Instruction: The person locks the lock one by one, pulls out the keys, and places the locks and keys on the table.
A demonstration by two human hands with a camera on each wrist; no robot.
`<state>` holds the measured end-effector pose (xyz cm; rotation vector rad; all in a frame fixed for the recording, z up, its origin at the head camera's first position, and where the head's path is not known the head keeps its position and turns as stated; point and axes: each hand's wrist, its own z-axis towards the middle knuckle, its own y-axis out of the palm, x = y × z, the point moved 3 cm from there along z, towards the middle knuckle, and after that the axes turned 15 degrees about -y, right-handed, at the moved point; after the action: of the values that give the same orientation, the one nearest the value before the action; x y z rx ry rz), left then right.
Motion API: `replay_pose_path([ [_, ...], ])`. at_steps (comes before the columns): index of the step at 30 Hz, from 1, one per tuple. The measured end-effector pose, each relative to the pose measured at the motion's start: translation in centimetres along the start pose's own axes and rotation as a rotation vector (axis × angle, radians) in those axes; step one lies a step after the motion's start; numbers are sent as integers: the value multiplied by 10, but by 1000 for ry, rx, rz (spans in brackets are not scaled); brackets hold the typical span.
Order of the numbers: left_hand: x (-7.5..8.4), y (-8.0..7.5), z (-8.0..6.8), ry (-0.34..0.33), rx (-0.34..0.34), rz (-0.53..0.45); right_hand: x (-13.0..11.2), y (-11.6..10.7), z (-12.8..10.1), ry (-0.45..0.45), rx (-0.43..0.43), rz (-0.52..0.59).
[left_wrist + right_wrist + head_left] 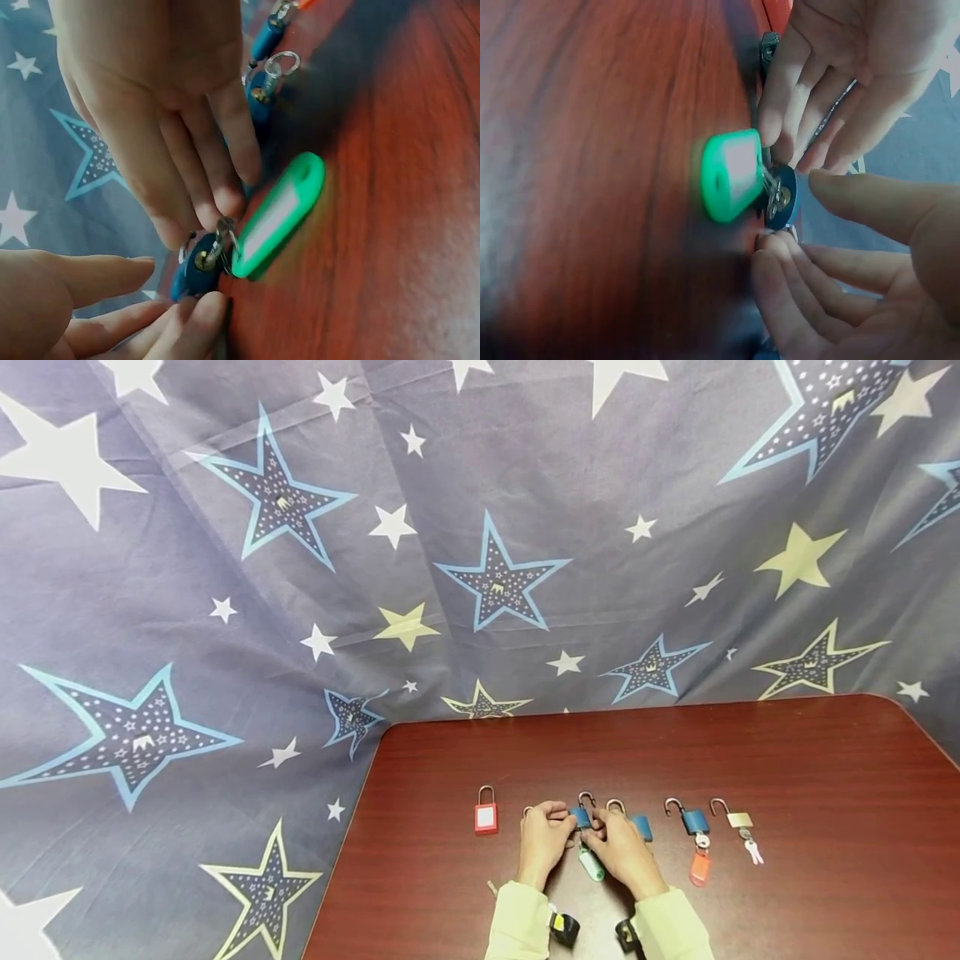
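On the worktop [825, 760] we see a row of padlocks, starting with a red padlock [486, 817] at the left, shackle closed and no key in it. Next, our left hand [545, 837] and right hand [617, 847] meet on a blue padlock [581, 815], fingers pinching its body from both sides; its key with the green tag [591, 863] sits in the keyhole. Further right, two padlocks [695, 820] [738, 817] lie with shackles already open, so we judge the work partway through.
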<state>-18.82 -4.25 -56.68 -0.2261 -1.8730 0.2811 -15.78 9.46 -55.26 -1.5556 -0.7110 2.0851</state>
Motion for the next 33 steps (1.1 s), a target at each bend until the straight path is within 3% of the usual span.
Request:
replay_pose_path([
  [8,3,3,-3,30,126,137,1,8,3,46,-5,16],
  [16,1,5,-2,27,90,94,2,10,4,55,19,30],
  [21,4,-1,-3,44,105,83,2,10,5,33,78,64],
  [26,11,-8,-4,53,79,-23,-2,6,7,-4,190,154],
  [33,22,-18,-10,-20,-22,-288,-8,0,7,29,266,196],
])
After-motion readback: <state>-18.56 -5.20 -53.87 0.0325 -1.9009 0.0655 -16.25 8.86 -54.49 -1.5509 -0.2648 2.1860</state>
